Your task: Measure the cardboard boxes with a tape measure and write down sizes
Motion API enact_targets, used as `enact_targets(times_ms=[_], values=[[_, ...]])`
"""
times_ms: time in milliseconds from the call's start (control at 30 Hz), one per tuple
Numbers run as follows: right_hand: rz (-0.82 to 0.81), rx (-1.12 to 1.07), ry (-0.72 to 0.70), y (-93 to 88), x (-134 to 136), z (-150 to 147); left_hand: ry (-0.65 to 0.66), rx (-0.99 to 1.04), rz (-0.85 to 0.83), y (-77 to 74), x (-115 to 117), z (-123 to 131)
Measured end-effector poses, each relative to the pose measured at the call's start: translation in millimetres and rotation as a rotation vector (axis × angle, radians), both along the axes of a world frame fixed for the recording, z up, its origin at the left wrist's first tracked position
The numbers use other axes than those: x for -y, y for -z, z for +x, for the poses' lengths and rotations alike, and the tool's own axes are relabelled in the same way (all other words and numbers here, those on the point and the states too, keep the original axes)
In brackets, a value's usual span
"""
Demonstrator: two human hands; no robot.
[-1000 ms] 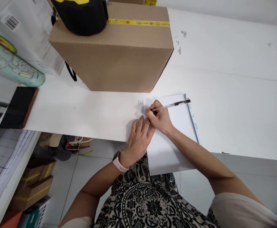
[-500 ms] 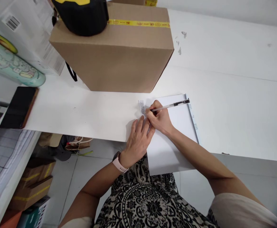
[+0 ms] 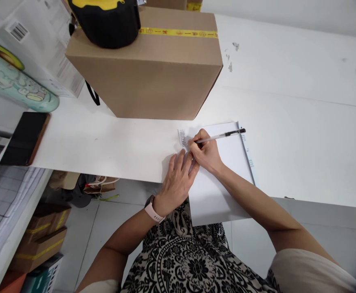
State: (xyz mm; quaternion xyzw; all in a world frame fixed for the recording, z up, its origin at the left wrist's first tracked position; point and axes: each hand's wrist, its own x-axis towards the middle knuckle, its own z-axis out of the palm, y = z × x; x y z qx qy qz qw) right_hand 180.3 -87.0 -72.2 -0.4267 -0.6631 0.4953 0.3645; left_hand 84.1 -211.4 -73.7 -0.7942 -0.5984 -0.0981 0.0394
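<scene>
Over white paper (image 3: 216, 199), a pen (image 3: 220, 136) slanting rightward is gripped by the fingers of the right hand (image 3: 206, 151), the open-fingered left hand (image 3: 177, 179) laid close beside.

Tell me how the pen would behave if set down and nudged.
The pen would probably roll, being slim and seemingly round. It is likely light, since it looks thin and partly clear, like plastic. Jutting straight from the right hand, it seems stiff.

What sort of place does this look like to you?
Probably a small packing or storage workspace, possibly at home. A taped cardboard box stands on the white table, more taped boxes sit lower down at left, and the right hand holds a pen over paper.
</scene>
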Motion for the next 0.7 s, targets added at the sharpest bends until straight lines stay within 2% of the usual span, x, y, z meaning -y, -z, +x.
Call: enact_targets(times_ms=[433,700], values=[[0.070,0.049,-0.007,-0.7,-0.5,0.7,0.001,-0.001,0.013,-0.5,0.2,0.0],[0.043,0.037,-0.016,1.5,-1.2,1.1,-0.003,0.007,0.012,0.3,-0.1,0.5]])
